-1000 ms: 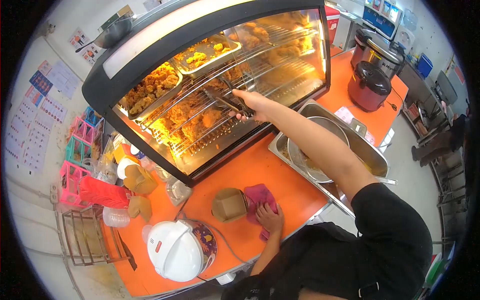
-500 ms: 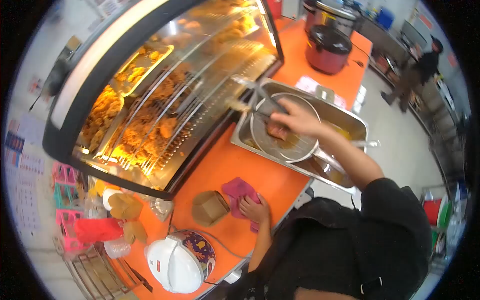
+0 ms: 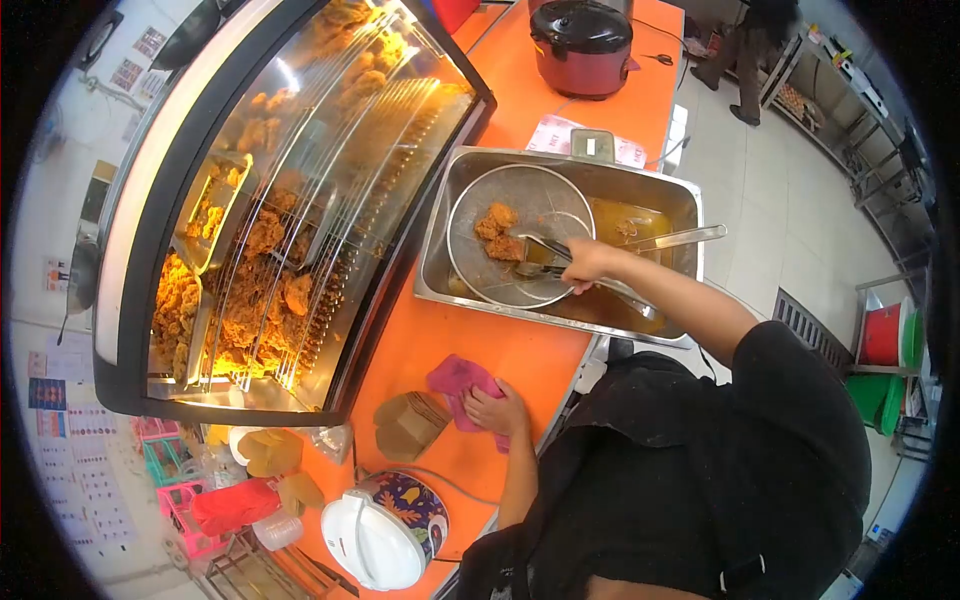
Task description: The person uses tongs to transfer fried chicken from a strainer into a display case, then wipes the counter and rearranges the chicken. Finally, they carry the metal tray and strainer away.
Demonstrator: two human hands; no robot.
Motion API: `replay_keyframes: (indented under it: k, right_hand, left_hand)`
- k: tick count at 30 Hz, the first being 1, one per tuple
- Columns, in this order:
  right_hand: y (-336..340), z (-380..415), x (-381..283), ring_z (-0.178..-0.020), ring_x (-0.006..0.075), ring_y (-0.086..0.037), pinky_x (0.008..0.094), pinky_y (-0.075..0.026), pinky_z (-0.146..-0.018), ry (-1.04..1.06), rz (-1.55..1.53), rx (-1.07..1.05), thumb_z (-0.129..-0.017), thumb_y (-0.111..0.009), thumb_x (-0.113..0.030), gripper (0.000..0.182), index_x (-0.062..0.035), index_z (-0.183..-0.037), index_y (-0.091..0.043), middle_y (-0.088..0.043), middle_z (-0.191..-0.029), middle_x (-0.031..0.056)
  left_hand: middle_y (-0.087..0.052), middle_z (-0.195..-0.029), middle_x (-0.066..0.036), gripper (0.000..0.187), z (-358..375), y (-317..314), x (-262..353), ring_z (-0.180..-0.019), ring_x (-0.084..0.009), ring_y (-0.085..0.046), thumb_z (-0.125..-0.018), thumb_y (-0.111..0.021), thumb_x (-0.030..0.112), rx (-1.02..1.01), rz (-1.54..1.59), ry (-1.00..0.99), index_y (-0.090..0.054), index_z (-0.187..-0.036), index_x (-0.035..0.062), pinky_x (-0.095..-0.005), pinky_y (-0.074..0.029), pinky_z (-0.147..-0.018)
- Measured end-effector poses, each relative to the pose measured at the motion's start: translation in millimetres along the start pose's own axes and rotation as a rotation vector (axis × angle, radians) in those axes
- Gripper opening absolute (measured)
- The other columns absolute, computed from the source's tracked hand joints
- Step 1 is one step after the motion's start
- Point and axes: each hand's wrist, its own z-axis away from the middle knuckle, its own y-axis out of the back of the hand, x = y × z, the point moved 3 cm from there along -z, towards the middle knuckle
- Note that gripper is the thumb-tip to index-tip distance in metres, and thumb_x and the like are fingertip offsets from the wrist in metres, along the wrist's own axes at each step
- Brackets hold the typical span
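My right hand (image 3: pixel 587 264) is closed around metal tongs (image 3: pixel 548 246). The tong tips reach into a round wire-mesh strainer (image 3: pixel 480 210), right beside the pieces of fried chicken (image 3: pixel 499 231) lying in it. The strainer sits over the left part of a rectangular steel pan (image 3: pixel 440 292), its handle pointing to the lower right. Lower down, my left hand (image 3: pixel 497 408) rests on a crumpled pink cloth (image 3: pixel 460 385), fingers curled over it against the orange table (image 3: pixel 480 345). Close to that hand stand folded brown paper boxes (image 3: pixel 410 427).
A glass warming cabinet (image 3: pixel 330 200) full of fried food stands to the left. Oily liquid (image 3: pixel 640 222) and another long-handled utensil (image 3: pixel 680 237) are in the pan. Around it are a red-and-black cooker (image 3: pixel 582 50) and a white-lidded pot (image 3: pixel 372 540). Another person (image 3: pixel 750 50) stands at the back.
The tongs have swung from the cabinet side down to the chicken inside the strainer, and my right hand has turned with them. My left hand stays on the cloth. The view has shifted.
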Motion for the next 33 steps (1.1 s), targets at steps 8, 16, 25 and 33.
replay_keyframes:
  k: [8, 16, 25, 33]
  right_hand:
    - [-49, -22, 8, -0.050, 0.0170, -0.060, 0.0283, -0.045, -0.040, -0.061, -0.357, 0.099, -0.085, -0.065, -0.002, 0.031, 0.0052, -0.106, -0.043, -0.063, -0.068, 0.0131]
    - [-73, -3, 5, -0.051, 0.0142, -0.044, 0.0288, -0.035, -0.039, -0.348, -1.034, 0.171, -0.101, -0.041, -0.047, 0.042, -0.0064, -0.093, -0.049, -0.050, -0.068, 0.0071]
    - [-39, 39, 40, -0.083, 0.0376, -0.063, 0.0435, -0.048, -0.071, 0.069, -0.107, 0.481, -0.099, -0.045, -0.040, 0.044, 0.0007, -0.108, -0.059, -0.065, -0.091, 0.0215]
    - [-22, 89, 11, -0.075, 0.0192, -0.061, 0.0312, -0.046, -0.068, 0.202, -0.209, 0.525, -0.099, -0.050, -0.034, 0.038, -0.0008, -0.114, -0.062, -0.064, -0.082, 0.0100]
  left_hand:
    - [-0.055, -0.121, -0.021, 0.043, 2, -1, -1, -0.115, -0.0383, -0.051, -0.085, -0.063, 0.034, 0.010, -0.015, 0.005, -0.054, -0.109, -0.0012, -0.0506, -0.040, -0.097]
    - [-0.056, -0.120, -0.021, 0.042, -2, 2, 1, -0.114, -0.0383, -0.052, -0.085, -0.064, 0.033, 0.013, 0.014, 0.014, -0.054, -0.107, -0.0014, -0.0504, -0.040, -0.097]
    - [-0.055, -0.121, -0.022, 0.043, -2, 1, 1, -0.116, -0.0390, -0.051, -0.084, -0.064, 0.032, 0.001, -0.003, 0.019, -0.053, -0.108, -0.0011, -0.0512, -0.040, -0.097]
    - [-0.055, -0.122, -0.022, 0.044, -11, 17, 7, -0.118, -0.0380, -0.049, -0.082, -0.064, 0.033, -0.071, -0.030, 0.120, -0.055, -0.108, -0.0012, -0.0503, -0.038, -0.099]
